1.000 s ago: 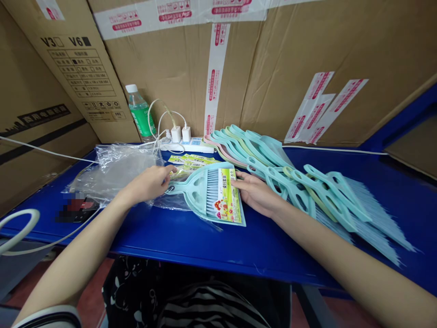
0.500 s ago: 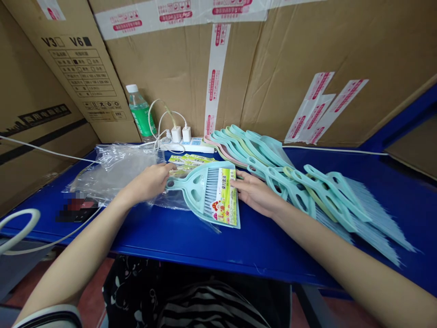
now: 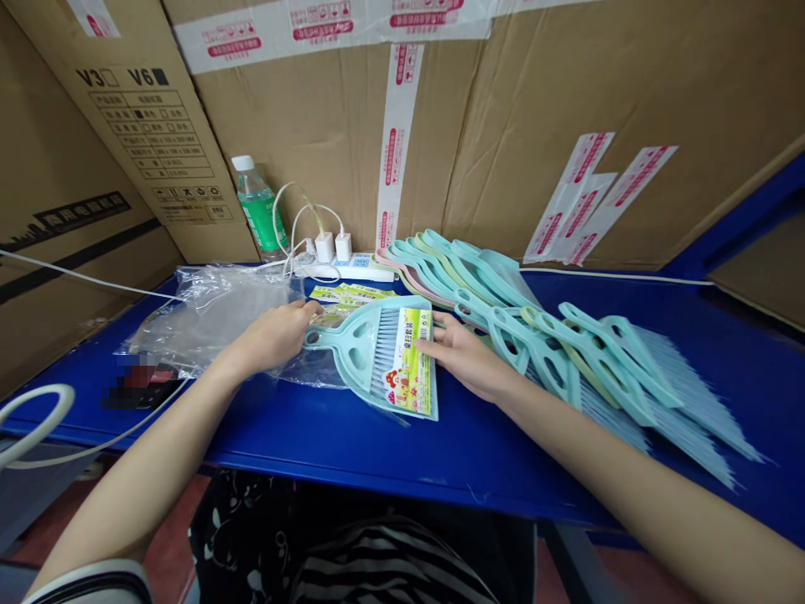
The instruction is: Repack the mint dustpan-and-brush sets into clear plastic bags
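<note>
Bare forearms (image 3: pixel 597 453), black-and-white striped top (image 3: pixel 390 566), white-edged dark sleeve (image 3: pixel 88 585)

Carded dustpan (image 3: pixel 371 323) between plastic bag (image 3: pixel 214 319) and stacked dustpans (image 3: pixel 597 356), on bench (image 3: pixel 314 440)

I read V3 and V6 on the cardboard carton (image 3: pixel 122 77); the dustpan set's card label (image 3: pixel 408 361) and the packing tape (image 3: pixel 399 143) show red or coloured Chinese print I can't resolve from here.

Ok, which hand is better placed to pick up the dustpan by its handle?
The left hand, probably: it sits close beside the dustpan's handle. The right hand is at the far end, by the printed label.
</note>
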`<state>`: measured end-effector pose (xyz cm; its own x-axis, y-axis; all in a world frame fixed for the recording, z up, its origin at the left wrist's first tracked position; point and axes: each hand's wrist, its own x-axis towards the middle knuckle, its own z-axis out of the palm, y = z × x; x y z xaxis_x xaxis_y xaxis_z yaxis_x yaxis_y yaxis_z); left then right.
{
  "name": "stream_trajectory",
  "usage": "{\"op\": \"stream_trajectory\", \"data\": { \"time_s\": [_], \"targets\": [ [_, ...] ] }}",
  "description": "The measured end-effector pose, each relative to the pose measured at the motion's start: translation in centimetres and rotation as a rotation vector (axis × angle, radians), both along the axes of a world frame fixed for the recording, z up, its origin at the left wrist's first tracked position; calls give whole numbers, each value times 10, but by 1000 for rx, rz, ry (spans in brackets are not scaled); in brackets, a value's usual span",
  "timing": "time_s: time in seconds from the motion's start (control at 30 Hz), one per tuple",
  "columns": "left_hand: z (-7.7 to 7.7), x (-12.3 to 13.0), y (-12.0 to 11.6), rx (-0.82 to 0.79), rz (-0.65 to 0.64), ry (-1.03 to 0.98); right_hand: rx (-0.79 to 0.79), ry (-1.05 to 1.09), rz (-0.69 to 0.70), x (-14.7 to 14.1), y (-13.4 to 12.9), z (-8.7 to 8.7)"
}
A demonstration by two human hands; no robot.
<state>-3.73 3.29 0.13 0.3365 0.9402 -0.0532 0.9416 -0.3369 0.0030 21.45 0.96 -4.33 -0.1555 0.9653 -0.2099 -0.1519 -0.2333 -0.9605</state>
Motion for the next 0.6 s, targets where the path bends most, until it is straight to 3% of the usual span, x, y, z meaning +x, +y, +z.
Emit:
{"op": "stream_trajectory", "data": {
  "time_s": [0.2,0.4,0.6],
  "targets": [
    [2,2,-2,-13,-26,153,85,-13,38,4,4,-8],
    [2,2,0,-65,-78,81,34,-62,3,4,4,-1],
    [-2,0,4,-11,-62,115,60,-101,8,3,4,-3]
  ]
}}
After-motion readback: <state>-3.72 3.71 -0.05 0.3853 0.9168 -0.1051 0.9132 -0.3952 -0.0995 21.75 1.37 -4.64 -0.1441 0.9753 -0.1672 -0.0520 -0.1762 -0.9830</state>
